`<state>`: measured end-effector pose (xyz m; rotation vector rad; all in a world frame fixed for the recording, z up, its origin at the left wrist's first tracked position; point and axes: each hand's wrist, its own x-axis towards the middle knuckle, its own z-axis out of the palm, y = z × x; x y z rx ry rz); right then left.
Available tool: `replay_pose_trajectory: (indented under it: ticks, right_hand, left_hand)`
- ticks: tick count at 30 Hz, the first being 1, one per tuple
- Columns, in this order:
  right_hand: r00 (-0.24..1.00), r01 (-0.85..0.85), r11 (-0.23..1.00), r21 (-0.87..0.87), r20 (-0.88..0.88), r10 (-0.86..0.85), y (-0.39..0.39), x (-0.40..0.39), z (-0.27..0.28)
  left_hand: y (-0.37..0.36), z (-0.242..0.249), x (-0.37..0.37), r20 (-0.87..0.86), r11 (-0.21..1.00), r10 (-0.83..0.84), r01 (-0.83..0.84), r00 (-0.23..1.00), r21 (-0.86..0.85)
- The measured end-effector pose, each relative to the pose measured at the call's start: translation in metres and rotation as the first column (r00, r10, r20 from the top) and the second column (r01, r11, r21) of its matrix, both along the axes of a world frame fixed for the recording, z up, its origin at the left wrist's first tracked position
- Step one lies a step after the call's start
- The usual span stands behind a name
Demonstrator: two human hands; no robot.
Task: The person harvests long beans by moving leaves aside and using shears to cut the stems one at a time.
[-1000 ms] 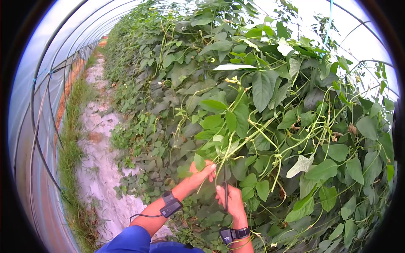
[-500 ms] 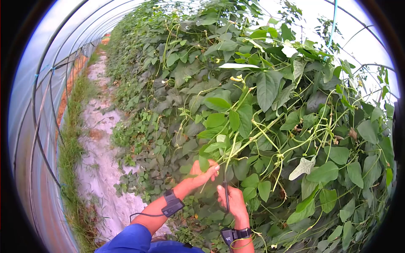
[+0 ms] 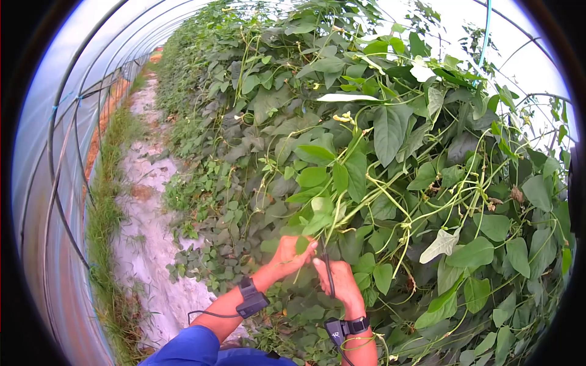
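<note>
My left hand point(image 3: 287, 257) is closed around several thin green vine stems point(image 3: 327, 228), just below a cluster of leaves point(image 3: 314, 177). Close beside it on the right, my right hand point(image 3: 339, 282) grips a slim tool with a dark curved handle point(image 3: 330, 274) that looks like scissors. The tool's upper end points up against the stems near my left fingertips. Its blades are too small and partly hidden to make out. Pale yellow buds point(image 3: 343, 117) top one of the stems.
A tall wall of climbing vines point(image 3: 262, 122) fills the middle and right. Long slender green pods or stems point(image 3: 476, 189) hang at right. On the left run a pale ground-sheet path point(image 3: 143, 226), a grass strip point(image 3: 104, 244) and the tunnel's curved frame pipes point(image 3: 52, 158).
My right hand has risen with the dark-handled tool, bringing it closer to my left hand and the stems. My left hand has shifted only slightly, still on the stems.
</note>
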<state>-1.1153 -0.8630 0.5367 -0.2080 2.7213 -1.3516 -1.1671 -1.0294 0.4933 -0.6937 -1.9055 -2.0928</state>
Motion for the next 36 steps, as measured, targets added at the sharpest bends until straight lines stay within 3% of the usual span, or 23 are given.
replay_pose_trajectory:
  ticks: [2,6,8,10,12,14,17,22,24,28,29,30,32,35,36]
  right_hand:
    - [1.0,0.006,1.0,-0.022,-0.025,-0.007,0.0,-0.001,-0.004]
    - [0.995,0.044,0.996,-0.079,-0.085,-0.051,-0.006,0.006,-0.012]
    - [0.986,0.013,1.0,0.028,-0.165,-0.008,-0.002,-0.001,-0.025]
    - [0.981,-0.023,0.999,0.047,-0.192,0.032,-0.002,-0.009,-0.028]
    - [0.972,-0.057,0.996,0.064,-0.223,0.07,-0.008,-0.012,-0.025]
    - [0.996,-0.043,0.999,-0.028,-0.078,0.041,-0.017,-0.01,-0.017]
    - [0.988,-0.144,0.987,-0.074,-0.067,0.139,-0.03,-0.013,-0.003]
    - [0.99,-0.139,0.987,-0.077,-0.042,0.137,-0.034,-0.021,0.004]
    - [0.994,-0.11,0.992,-0.058,0.005,0.11,-0.036,-0.022,0.002]
    - [1.0,-0.014,0.982,-0.188,0.003,0.015,-0.032,-0.017,-0.02]
    - [0.999,-0.003,0.966,-0.259,-0.033,-0.006,-0.03,-0.012,-0.029]
    - [0.996,0.007,0.976,-0.216,-0.082,-0.025,-0.032,-0.004,-0.035]
    - [0.998,0.045,0.967,-0.252,0.043,-0.035,-0.033,0.008,-0.052]
    - [0.991,0.072,0.97,-0.234,0.13,-0.043,-0.03,0.022,-0.091]
    - [0.986,0.067,0.964,-0.257,0.165,-0.025,-0.031,0.026,-0.106]
  left_hand:
    - [-0.004,-0.003,-0.001,-0.034,1.0,0.012,-0.013,0.999,-0.027]
    - [-0.008,-0.027,-0.01,0.104,0.991,-0.079,0.067,0.991,0.114]
    - [-0.01,-0.028,-0.009,0.068,0.953,-0.183,0.16,0.981,0.258]
    - [-0.013,-0.029,-0.008,0.032,0.945,-0.202,0.186,0.979,0.268]
    - [-0.018,-0.022,-0.001,0.139,0.866,-0.338,0.25,0.931,0.433]
    - [-0.019,-0.027,-0.002,0.149,0.849,-0.358,0.255,0.922,0.463]
    - [-0.017,-0.035,-0.005,0.157,0.798,-0.433,0.296,0.888,0.526]
    - [-0.017,-0.033,0.002,0.144,0.643,-0.582,0.345,0.8,0.684]
    - [-0.017,-0.034,0.007,0.19,0.601,-0.567,0.245,0.801,0.761]
    - [-0.02,-0.061,0.009,0.094,0.565,-0.624,0.365,0.776,0.74]
    - [-0.021,-0.084,0.016,0.191,0.586,-0.635,0.305,0.748,0.751]
    - [-0.024,-0.106,0.024,0.279,0.608,-0.645,0.255,0.712,0.752]
    - [-0.03,-0.151,0.04,0.473,0.748,-0.528,0.122,0.705,0.652]
    - [-0.031,-0.24,0.055,0.701,0.945,-0.296,0.091,0.649,0.315]
    - [-0.029,-0.269,0.059,0.733,0.956,-0.273,0.093,0.623,0.277]
